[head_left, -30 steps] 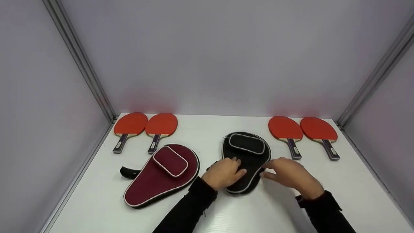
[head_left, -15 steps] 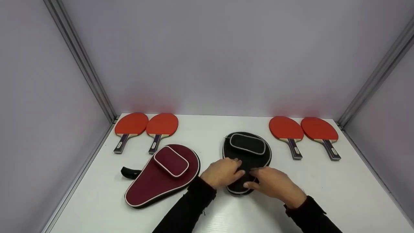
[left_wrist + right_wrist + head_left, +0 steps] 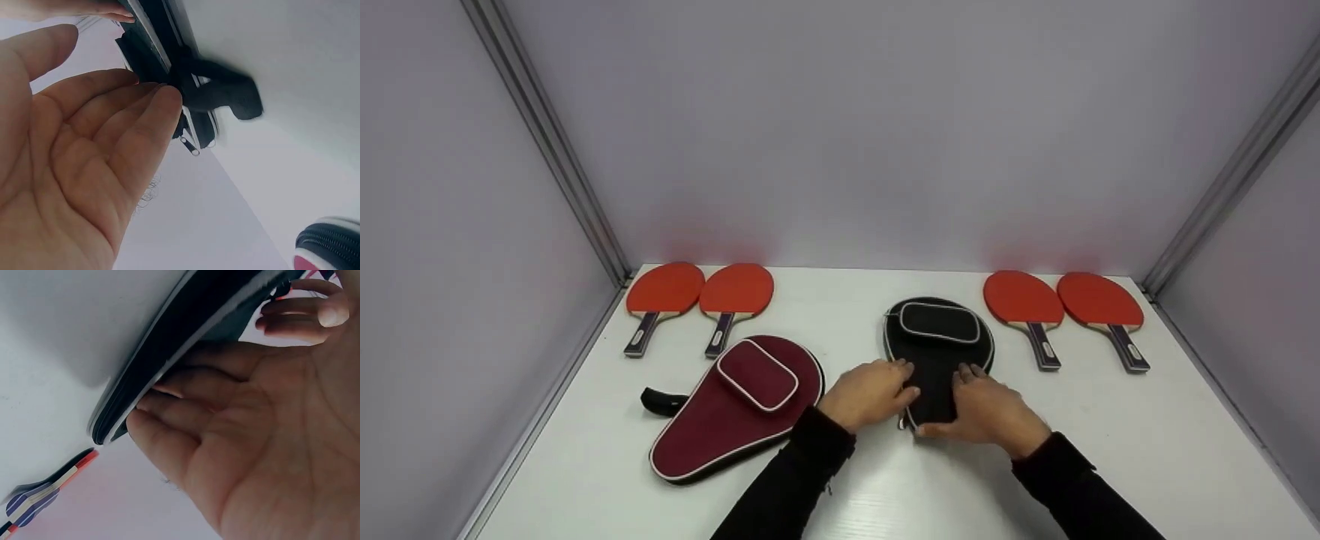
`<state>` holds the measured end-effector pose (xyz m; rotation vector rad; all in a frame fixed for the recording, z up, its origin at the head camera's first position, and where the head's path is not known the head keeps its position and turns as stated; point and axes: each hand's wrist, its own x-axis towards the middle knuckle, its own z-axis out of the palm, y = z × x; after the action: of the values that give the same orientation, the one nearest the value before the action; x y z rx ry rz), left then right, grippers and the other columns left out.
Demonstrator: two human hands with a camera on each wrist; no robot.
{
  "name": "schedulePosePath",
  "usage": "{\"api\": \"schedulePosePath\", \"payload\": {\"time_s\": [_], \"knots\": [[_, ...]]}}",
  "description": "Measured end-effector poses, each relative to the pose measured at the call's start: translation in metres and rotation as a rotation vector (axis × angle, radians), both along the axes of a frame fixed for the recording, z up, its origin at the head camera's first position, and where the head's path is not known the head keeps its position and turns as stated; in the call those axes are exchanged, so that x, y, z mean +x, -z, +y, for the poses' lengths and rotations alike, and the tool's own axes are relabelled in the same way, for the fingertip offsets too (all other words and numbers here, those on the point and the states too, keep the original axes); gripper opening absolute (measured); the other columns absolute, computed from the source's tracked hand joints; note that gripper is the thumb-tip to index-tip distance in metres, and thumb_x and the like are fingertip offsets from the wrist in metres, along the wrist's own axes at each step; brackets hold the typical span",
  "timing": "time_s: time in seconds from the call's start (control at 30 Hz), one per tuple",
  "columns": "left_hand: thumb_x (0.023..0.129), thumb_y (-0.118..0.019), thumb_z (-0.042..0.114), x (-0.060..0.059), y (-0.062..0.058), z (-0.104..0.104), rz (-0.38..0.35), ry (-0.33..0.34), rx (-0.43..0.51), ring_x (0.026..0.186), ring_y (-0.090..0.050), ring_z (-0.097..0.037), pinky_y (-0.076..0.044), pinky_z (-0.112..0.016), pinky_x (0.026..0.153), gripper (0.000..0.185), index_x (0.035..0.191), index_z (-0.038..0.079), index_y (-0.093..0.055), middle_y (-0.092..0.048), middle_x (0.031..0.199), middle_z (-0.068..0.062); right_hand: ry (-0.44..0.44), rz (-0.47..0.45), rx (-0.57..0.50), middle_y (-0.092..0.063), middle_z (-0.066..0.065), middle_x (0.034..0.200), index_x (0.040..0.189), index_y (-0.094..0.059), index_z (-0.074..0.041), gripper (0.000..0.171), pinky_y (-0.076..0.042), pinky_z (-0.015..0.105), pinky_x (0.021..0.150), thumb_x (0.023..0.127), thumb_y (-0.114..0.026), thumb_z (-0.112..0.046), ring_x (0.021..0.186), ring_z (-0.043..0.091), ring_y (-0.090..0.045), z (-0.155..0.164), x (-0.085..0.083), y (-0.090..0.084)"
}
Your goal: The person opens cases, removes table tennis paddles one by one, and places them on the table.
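Note:
A black table tennis paddle case (image 3: pixel 934 379) with white piping lies on the table, its pocket at the far, round end. My left hand (image 3: pixel 870 394) rests along its left edge, fingertips on the fabric. In the left wrist view those fingers (image 3: pixel 140 140) are extended against the side, near a black strap (image 3: pixel 225 95) and a zipper pull (image 3: pixel 190 146). From the right, my right hand (image 3: pixel 990 412) lies over the narrower half, thumb at the near end. The right wrist view has its fingers (image 3: pixel 169 433) nearly straight along the case's piped edge.
To the left lies a maroon paddle case (image 3: pixel 712 431) with a black strap (image 3: pixel 662 402) sticking out. Two red paddles (image 3: pixel 666 287) (image 3: pixel 736 289) lie at the back left, two more (image 3: pixel 1023 296) (image 3: pixel 1100 298) at the back right. Grey walls (image 3: pixel 840 150) enclose the table (image 3: pixel 1170 450).
My right hand has moved from the black case's right edge onto its top. The case has shifted slightly away and to the right and turned a little. My left hand has moved slightly left.

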<state>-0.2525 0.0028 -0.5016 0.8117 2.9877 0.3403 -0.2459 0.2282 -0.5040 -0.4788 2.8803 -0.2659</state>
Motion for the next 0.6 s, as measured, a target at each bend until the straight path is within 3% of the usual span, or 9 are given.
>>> {"api": "schedulePosePath", "payload": {"time_s": [0.23, 0.43, 0.53, 0.57, 0.6], "knots": [[0.121, -0.064, 0.035, -0.001, -0.005, -0.006, 0.019, 0.008, 0.057, 0.14, -0.08, -0.029, -0.068, -0.044, 0.115, 0.05, 0.16, 0.003, -0.07, -0.077, 0.16, -0.011, 0.008, 0.004, 0.031, -0.045, 0.049, 0.174, 0.165, -0.044, 0.025, 0.131, -0.056, 0.076, 0.125, 0.089, -0.093, -0.069, 0.165, 0.064, -0.048, -0.001, -0.019, 0.002], [0.119, -0.069, 0.033, -0.001, -0.009, -0.011, 0.046, 0.005, 0.089, 0.122, -0.085, -0.033, -0.073, -0.048, 0.099, 0.04, 0.146, 0.005, -0.077, -0.087, 0.133, -0.014, -0.047, 0.044, 0.011, -0.05, 0.043, 0.175, 0.165, -0.05, 0.021, 0.103, -0.056, 0.069, 0.128, 0.102, -0.087, -0.052, 0.165, 0.057, -0.053, 0.003, -0.043, 0.006], [0.119, -0.068, 0.033, -0.004, -0.006, -0.014, 0.067, 0.013, 0.1, 0.121, -0.085, -0.034, -0.073, -0.049, 0.098, 0.04, 0.146, 0.004, -0.076, -0.086, 0.133, -0.015, -0.088, 0.072, -0.005, -0.056, 0.039, 0.172, 0.163, -0.056, 0.018, 0.09, -0.056, 0.068, 0.128, 0.105, -0.086, -0.044, 0.162, 0.054, -0.058, 0.004, -0.052, 0.007], [0.12, -0.066, 0.039, -0.014, 0.009, -0.017, 0.097, 0.027, 0.112, 0.12, -0.085, -0.032, -0.072, -0.048, 0.097, 0.043, 0.146, 0.006, -0.076, -0.086, 0.134, -0.013, -0.102, 0.084, -0.01, -0.059, 0.038, 0.17, 0.162, -0.058, 0.017, 0.085, -0.057, 0.068, 0.127, 0.106, -0.086, -0.041, 0.16, 0.053, -0.06, 0.005, -0.054, 0.007], [0.12, -0.065, 0.039, -0.015, 0.01, -0.018, 0.099, 0.027, 0.118, 0.121, -0.085, -0.033, -0.072, -0.048, 0.098, 0.044, 0.148, 0.006, -0.075, -0.086, 0.137, -0.014, -0.11, 0.091, -0.019, -0.06, 0.037, 0.169, 0.161, -0.059, 0.016, 0.082, -0.057, 0.067, 0.126, 0.107, -0.085, -0.039, 0.159, 0.053, -0.062, 0.005, -0.056, 0.008]]}}
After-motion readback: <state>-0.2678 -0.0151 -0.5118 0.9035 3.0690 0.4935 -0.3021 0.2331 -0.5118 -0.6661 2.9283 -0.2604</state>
